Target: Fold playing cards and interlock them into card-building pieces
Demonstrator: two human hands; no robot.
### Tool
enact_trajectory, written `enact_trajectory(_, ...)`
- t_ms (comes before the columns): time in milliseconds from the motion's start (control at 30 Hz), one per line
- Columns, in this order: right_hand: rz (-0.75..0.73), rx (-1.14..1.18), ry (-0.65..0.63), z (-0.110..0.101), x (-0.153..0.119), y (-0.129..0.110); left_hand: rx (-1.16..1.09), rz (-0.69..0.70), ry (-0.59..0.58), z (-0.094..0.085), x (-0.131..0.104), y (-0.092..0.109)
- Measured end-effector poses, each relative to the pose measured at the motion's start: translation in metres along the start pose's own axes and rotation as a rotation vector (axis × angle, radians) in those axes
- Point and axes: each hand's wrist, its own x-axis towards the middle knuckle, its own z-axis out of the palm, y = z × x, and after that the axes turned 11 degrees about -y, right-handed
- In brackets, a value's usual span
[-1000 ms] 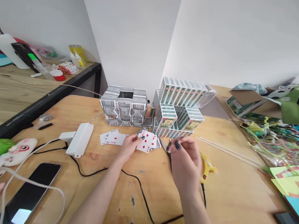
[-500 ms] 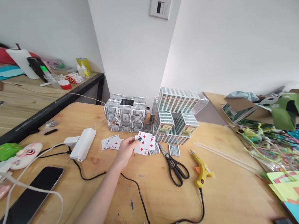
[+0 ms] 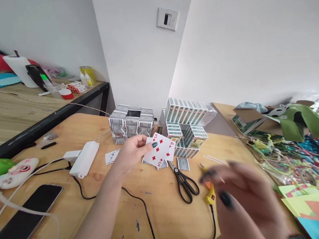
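Note:
Between thumb and fingers, my left hand (image 3: 133, 152) pinches a few fanned playing cards (image 3: 159, 151), with a three and a four of diamonds showing. My right hand (image 3: 246, 200) is in the foreground, blurred, its thumb and fingers apart and nothing seen in it. Behind that hand lies a yellow glue gun (image 3: 210, 195), partly covered. Black-handled scissors (image 3: 186, 184) rest on the table between the hands. Beyond the cards stand a block covered in playing cards (image 3: 131, 122) and a stack of green-and-white card boxes (image 3: 186, 112). Another card (image 3: 183, 164) lies face down by the scissors.
At left are a white power strip (image 3: 85, 159), a dark phone (image 3: 28, 215) and a white cable. The glue gun's black cord (image 3: 142, 202) crosses the front. Glue sticks (image 3: 215, 159), coloured paper (image 3: 308, 201) and tangled craft materials (image 3: 286, 148) lie at right.
My right hand has entered from the lower right, in front of the glue gun. My left hand has raised the cards slightly nearer, and they fan wider.

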Motion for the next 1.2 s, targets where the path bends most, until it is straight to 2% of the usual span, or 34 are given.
enact_trajectory(33, 0.054, 0.051, 0.032, 0.014, 0.028, -0.011, 0.003, 0.004, -0.011, 0.002, -0.001, 0.004)
enact_trajectory(100, 0.123, 0.092, -0.011, 0.040, 0.071, -0.027, 0.016, 0.022, -0.024, 0.007, -0.004, 0.008)
enact_trajectory(200, 0.184, 0.094, -0.046, 0.062, 0.096, -0.032, 0.038, 0.053, -0.028, 0.014, -0.005, 0.009)
enact_trajectory(333, 0.233, 0.144, 0.016, 0.062, 0.092, -0.016, 0.023, 0.054, -0.079, 0.016, -0.004, 0.005)
enact_trajectory(500, 0.341, 0.236, -0.154, 0.056, 0.096, -0.008, 0.064, -0.023, -0.141, 0.011, -0.005, 0.007)
enact_trajectory(633, 0.373, 0.224, -0.184, 0.060, 0.100, -0.009, 0.063, -0.018, -0.203, 0.005, -0.006, 0.010)
enact_trajectory(867, 0.378, -0.015, -0.105, 0.066, 0.103, -0.004, 0.076, -0.058, -0.250, -0.001, -0.002, 0.008)
enact_trajectory(1067, 0.397, 0.229, -0.275, 0.065, 0.105, -0.004, 0.041, -0.075, -0.246, 0.001, -0.003, 0.014)
enact_trajectory(1200, 0.409, 0.245, -0.222, 0.067, 0.105, -0.003, -0.011, -0.084, -0.242, 0.001, -0.004, 0.015)
